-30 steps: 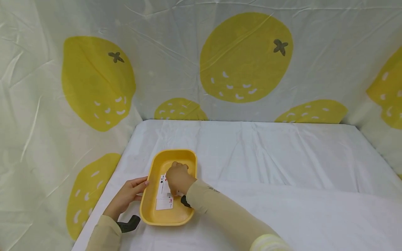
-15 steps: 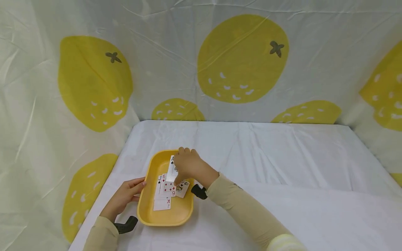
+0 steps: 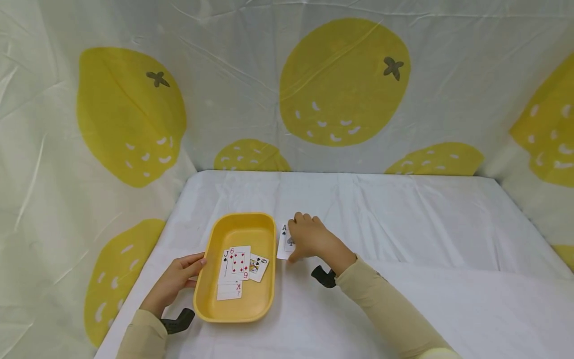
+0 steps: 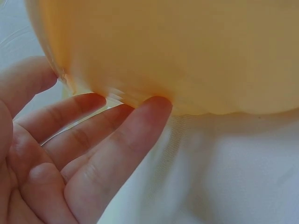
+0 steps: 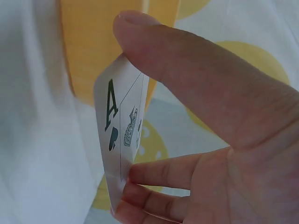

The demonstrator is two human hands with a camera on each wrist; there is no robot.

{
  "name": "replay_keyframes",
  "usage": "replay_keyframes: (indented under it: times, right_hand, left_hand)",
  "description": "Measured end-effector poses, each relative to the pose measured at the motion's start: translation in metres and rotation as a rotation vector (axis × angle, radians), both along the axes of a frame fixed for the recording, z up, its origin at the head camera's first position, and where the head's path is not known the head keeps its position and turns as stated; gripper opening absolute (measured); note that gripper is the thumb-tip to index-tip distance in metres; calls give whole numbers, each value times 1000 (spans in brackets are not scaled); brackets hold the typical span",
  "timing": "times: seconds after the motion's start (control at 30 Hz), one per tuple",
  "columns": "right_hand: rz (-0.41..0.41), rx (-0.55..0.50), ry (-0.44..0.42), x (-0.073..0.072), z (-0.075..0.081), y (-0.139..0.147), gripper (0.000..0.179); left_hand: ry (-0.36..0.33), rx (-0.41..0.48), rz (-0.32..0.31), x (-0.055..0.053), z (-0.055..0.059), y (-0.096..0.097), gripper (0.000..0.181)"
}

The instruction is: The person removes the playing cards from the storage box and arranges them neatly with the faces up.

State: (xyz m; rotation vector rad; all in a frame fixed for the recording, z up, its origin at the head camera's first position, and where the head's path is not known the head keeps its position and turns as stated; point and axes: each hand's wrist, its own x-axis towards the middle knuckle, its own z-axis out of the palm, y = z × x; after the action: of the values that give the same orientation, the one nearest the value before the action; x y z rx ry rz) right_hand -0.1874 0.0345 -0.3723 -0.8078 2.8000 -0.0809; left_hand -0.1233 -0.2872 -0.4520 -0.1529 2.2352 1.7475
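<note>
In the head view my right hand (image 3: 309, 237) pinches a playing card (image 3: 282, 244), an ace of spades, just right of the yellow tray (image 3: 199, 301). The right wrist view has this ace (image 5: 110, 135) gripped by opposite edges between thumb and fingertips. My left hand (image 3: 172, 279) rests its fingertips against the tray's left side. Close up, fairly straight fingers (image 4: 121, 149) touch the tray's wall. Inside the tray lie several face-up cards: a six of diamonds (image 3: 237, 263), a jack (image 3: 223, 269) partly beneath it, a queen (image 3: 258, 269) and a king (image 3: 229, 291).
A white cloth (image 3: 403, 304) covers the table, stretching right and back from the tray. Hanging fabric with yellow lemon prints (image 3: 345, 82) encloses the table at the back and sides. A black wrist mount (image 3: 178, 321) sits at my left wrist.
My right hand has lifted the ace from the tray and moved right past its rim, uncovering the six and queen. The left hand stays at the tray's side.
</note>
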Motion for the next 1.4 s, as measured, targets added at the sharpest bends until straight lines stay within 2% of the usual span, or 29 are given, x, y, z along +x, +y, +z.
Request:
replay_keyframes:
  times: [0.23, 0.43, 0.57, 0.93, 1.4]
  right_hand:
    - [-14, -16, -76, 2, -30, 8, 77]
    - [5, 32, -90, 8, -54, 6, 83]
    - [1, 18, -92, 10, -65, 5, 83]
    - [6, 20, -73, 13, -72, 6, 89]
    - [21, 19, -76, 11, -64, 7, 92]
  left_hand:
    - [-6, 3, 5, 0, -1, 0, 53]
    - [-8, 6, 10, 0, -1, 1, 53]
    - [-6, 2, 10, 0, -1, 1, 53]
    - [-2, -3, 21, 0, -2, 2, 53]
    - [-9, -15, 20, -1, -2, 0, 57]
